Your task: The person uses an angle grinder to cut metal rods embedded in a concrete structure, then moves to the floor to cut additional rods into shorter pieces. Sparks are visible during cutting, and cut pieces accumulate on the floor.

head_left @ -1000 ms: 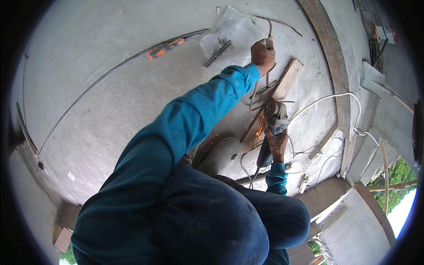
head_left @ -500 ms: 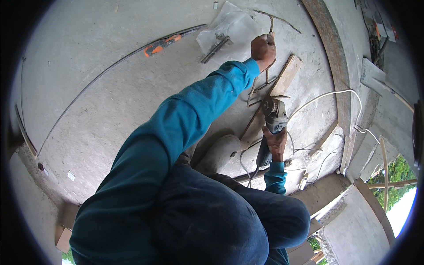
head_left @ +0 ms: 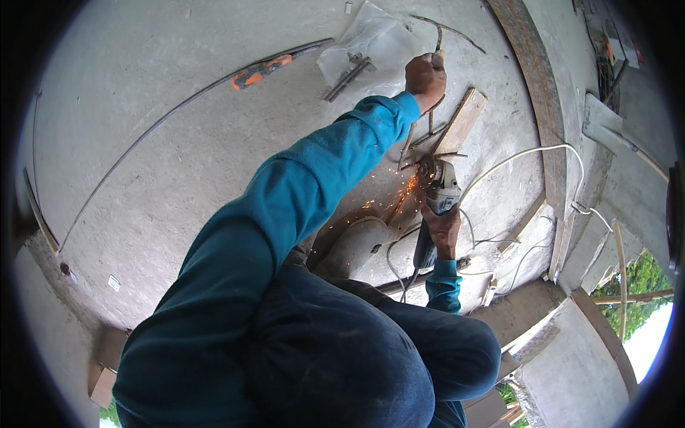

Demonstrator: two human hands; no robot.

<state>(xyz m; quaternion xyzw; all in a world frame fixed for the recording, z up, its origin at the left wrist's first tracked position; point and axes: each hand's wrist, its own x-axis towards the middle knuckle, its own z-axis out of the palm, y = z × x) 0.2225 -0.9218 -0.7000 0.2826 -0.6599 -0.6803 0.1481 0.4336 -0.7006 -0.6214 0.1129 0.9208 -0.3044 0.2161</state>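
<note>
My left hand (head_left: 425,80) is closed around a thin, rusty steel bar (head_left: 438,41), whose far end meets a curved crosspiece above the fist. Below the fist, bent lengths of the same bar run down to a wooden board (head_left: 460,123). In my right hand (head_left: 444,232) is an angle grinder (head_left: 442,187), gripped round its body. The grinder's disc touches or nearly touches the bar ends at the board. Orange sparks (head_left: 408,187) spray from there toward my legs. The exact contact point is too small to make out.
A clear plastic bag (head_left: 374,46) with short metal pieces (head_left: 348,78) lies beyond my left arm. An orange-and-black handled tool (head_left: 262,72) rests along a long dark rod (head_left: 153,128). A white cable (head_left: 521,153) loops at the right, near a long timber (head_left: 539,93).
Sparks now fly from the grinder's disc, where none showed before. The grinder has shifted slightly left and up toward the bar. My left hand stays put.
</note>
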